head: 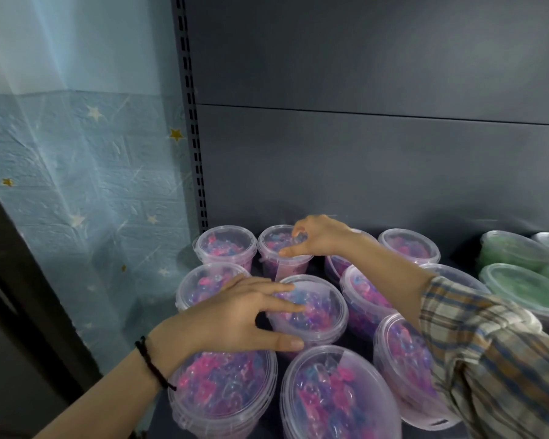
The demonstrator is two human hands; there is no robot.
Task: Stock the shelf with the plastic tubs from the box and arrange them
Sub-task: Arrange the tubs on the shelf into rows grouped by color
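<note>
Several clear lidded tubs of pink, purple and blue pieces stand in rows on the dark shelf (317, 267). My left hand (235, 315) grips the left side of the middle tub (320, 308), fingers over its lid and thumb against its front wall. My right hand (317, 234) reaches to the back row and pinches the lid rim of the second back tub (274, 248), thumb on the near rim. More tubs stand at the back left (224, 245), front left (225, 388) and front centre (336, 397). The box is out of view.
Tubs with green contents (517, 280) sit at the right of the shelf. A grey back panel (362, 153) and a slotted upright (194, 137) close the shelf behind and at left. A blue star-patterned wall (76, 185) lies to the left.
</note>
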